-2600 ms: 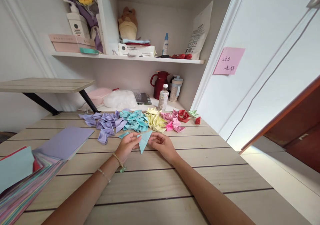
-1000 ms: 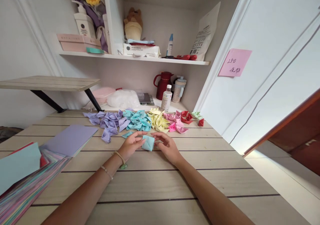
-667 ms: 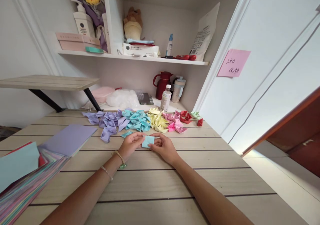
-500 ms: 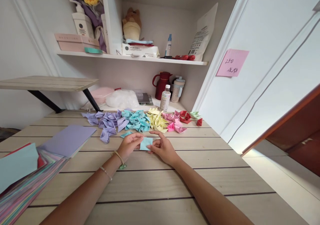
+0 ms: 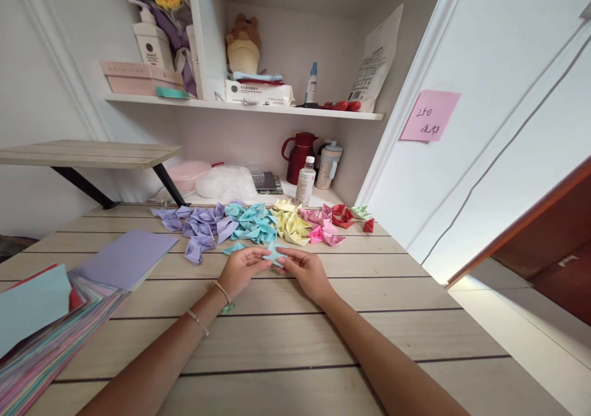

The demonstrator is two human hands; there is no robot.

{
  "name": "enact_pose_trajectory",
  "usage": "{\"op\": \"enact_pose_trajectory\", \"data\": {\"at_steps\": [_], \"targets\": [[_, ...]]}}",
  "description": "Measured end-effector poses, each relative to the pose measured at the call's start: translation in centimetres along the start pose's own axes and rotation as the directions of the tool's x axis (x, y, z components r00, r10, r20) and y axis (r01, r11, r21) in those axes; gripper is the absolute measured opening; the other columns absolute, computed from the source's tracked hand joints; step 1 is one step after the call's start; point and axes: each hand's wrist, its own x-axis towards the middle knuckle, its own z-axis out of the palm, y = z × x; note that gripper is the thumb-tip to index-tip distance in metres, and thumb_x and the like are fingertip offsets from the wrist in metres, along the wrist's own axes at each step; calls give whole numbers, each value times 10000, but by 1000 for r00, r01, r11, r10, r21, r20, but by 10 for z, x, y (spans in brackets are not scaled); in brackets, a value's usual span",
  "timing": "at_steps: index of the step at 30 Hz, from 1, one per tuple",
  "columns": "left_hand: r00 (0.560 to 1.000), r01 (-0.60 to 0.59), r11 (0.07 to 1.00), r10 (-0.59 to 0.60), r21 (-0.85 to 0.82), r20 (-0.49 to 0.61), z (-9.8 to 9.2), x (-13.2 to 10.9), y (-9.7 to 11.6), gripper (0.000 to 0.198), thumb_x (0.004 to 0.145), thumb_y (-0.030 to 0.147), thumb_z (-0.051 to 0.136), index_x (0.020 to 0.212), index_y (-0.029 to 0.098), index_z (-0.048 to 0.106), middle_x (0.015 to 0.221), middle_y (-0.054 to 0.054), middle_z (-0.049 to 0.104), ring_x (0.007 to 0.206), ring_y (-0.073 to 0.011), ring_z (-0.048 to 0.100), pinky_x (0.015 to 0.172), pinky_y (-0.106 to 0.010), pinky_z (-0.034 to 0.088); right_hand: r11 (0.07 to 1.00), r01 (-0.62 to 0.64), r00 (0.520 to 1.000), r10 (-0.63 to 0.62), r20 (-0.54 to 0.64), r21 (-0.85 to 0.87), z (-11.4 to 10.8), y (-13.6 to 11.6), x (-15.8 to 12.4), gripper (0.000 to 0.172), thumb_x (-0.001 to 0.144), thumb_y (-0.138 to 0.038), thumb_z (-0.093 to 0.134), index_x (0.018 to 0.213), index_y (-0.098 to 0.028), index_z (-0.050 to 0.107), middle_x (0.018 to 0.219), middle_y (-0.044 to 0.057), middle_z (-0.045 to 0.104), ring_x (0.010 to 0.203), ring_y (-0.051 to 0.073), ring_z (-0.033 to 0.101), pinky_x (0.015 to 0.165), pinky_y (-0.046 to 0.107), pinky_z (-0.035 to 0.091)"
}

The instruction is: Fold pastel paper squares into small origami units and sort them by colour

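Observation:
A small light-blue piece of folded paper (image 5: 273, 253) is pinched between both hands above the table. My left hand (image 5: 243, 269) grips its left side with thumb and fingers together. On its right side, my right hand (image 5: 302, 269) holds it the same way. The paper shows pointed corners at the top; its lower part is partly hidden by my fingers. Just behind lie a pile of turquoise paper boats (image 5: 253, 224) and one single turquoise boat (image 5: 233, 248) near my left fingertips.
Purple (image 5: 201, 225), yellow (image 5: 292, 222), pink (image 5: 323, 224) and red paper boats (image 5: 342, 216) line the back of the table. A stack of coloured paper (image 5: 69, 336) lies at the left, beside a purple sheet (image 5: 127, 257). A bottle (image 5: 305, 183) stands behind the boats.
The blue paper has gone from a flat, nearly square shape to one with pointed corners. Both hands have shifted slightly, and my raised right index finger has come down onto the paper.

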Motion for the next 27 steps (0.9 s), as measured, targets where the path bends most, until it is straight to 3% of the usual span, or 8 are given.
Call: {"op": "enact_pose_trajectory", "data": {"at_steps": [6, 10, 14, 27], "targets": [[998, 41, 995, -45, -91, -41, -1, 0, 0, 294, 577, 285, 754, 799, 111, 671, 713, -52, 704, 659, -154, 657, 700, -273, 526, 996, 63, 998, -64, 25, 58, -4, -7, 0, 418, 658, -392, 701, 1025, -206, 628, 722, 0, 658, 664, 150, 623, 702, 310, 509], [998, 42, 992, -47, -117, -42, -1, -1, 2, 282, 581, 285, 755, 785, 110, 669, 715, -58, 709, 651, -156, 663, 700, -273, 531, 996, 51, 999, -51, -9, 77, -7, -5, 2, 347, 657, -401, 702, 924, -184, 653, 816, 35, 682, 687, 152, 628, 701, 300, 510], [998, 47, 993, -50, -111, -29, -1, -1, 2, 280, 558, 285, 768, 754, 110, 671, 700, -54, 709, 642, -167, 665, 710, -299, 537, 996, 52, 998, -49, -32, 75, -7, -5, 3, 275, 648, -367, 719, 841, -179, 663, 767, 27, 684, 652, 141, 621, 672, 283, 508], [994, 26, 990, -41, -140, -105, 2, -1, 3, 244, 552, 342, 753, 618, 127, 657, 607, -14, 668, 575, -153, 634, 647, -294, 544, 995, 9, 1000, -10, 10, 103, -6, -7, 1, 267, 594, -295, 762, 809, -174, 658, 714, 15, 663, 662, 134, 606, 677, 268, 487]]}}
